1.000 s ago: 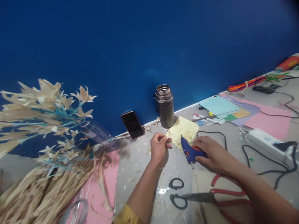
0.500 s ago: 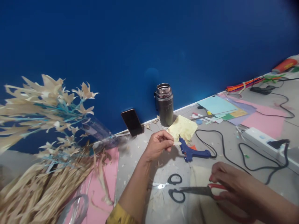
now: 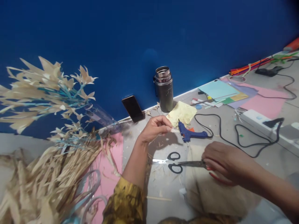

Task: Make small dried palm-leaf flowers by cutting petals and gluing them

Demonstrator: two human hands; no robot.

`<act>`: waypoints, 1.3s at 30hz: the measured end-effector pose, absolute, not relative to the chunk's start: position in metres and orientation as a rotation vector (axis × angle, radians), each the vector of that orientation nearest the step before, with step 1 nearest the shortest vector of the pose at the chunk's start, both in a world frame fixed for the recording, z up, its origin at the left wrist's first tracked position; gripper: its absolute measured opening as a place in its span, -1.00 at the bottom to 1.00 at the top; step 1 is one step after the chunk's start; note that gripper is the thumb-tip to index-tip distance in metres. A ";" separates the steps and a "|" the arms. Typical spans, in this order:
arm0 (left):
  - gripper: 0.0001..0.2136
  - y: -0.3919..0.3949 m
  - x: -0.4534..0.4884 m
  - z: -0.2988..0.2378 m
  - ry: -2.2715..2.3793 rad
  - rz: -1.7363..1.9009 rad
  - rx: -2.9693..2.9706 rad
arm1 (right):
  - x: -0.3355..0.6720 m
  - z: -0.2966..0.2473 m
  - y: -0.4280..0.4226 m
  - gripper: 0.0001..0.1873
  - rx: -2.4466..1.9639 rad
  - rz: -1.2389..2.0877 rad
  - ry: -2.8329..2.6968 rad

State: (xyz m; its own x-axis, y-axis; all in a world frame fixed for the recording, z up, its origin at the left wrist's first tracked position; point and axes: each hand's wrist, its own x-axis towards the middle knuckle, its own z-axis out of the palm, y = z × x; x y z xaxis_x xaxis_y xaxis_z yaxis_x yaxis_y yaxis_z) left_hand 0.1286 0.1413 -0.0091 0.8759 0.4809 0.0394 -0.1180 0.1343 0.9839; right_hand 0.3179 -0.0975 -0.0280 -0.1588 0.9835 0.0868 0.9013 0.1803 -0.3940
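Note:
My left hand is raised over the middle of the table, thumb and fingers pinched on a small pale strip of dried husk, mostly hidden by the fingertips. Just right of it lies a blue glue gun, its nozzle toward a pale yellow paper. My right hand is closed over the red handles of a pair of scissors. Their dark blades point left, close to the black handles of a second pair of scissors. Beneath my right hand is a beige cloth-like sheet.
A steel flask and a leaning phone stand by the blue wall. Husk flowers and dried husks fill the left. Coloured papers, a black cord and a white power strip lie right.
The view has tipped down, so the table sits higher in the picture. My right hand has shifted left over the scissors handles. My left hand keeps its pinch beside the glue gun.

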 end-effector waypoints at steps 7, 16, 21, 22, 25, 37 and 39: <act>-0.74 0.136 0.128 0.001 0.309 0.456 1.377 | 0.252 -0.018 -0.022 -0.86 -1.780 0.420 -2.530; -0.78 0.137 0.107 0.024 0.395 0.570 1.373 | 0.224 -0.027 -0.005 -0.81 -1.862 0.376 -2.619; -0.78 0.128 0.085 0.054 0.489 0.656 1.439 | 0.215 -0.035 -0.004 -0.86 -1.748 0.364 -2.643; -0.79 0.126 0.078 0.061 0.508 0.709 1.453 | 0.213 -0.036 -0.005 -0.85 -1.752 0.342 -2.624; -0.82 0.120 0.057 0.081 0.504 0.842 1.505 | 0.214 -0.030 -0.007 -0.83 -1.836 0.358 -2.494; -0.80 0.123 0.037 0.069 0.486 0.694 1.458 | 0.259 -0.034 -0.034 -0.47 -1.103 1.779 -0.974; -0.79 0.125 0.040 0.063 0.453 0.675 1.438 | 0.260 -0.040 -0.035 -0.42 -0.986 1.826 -0.867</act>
State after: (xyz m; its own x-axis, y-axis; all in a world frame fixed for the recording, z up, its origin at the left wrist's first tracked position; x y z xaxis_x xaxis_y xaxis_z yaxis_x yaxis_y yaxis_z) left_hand 0.0396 0.1248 0.0634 0.7383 0.6652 0.1110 -0.1489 0.0002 0.9889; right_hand 0.2602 -0.0351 -0.0403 -0.3149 0.9072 -0.2789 -0.3572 -0.3855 -0.8507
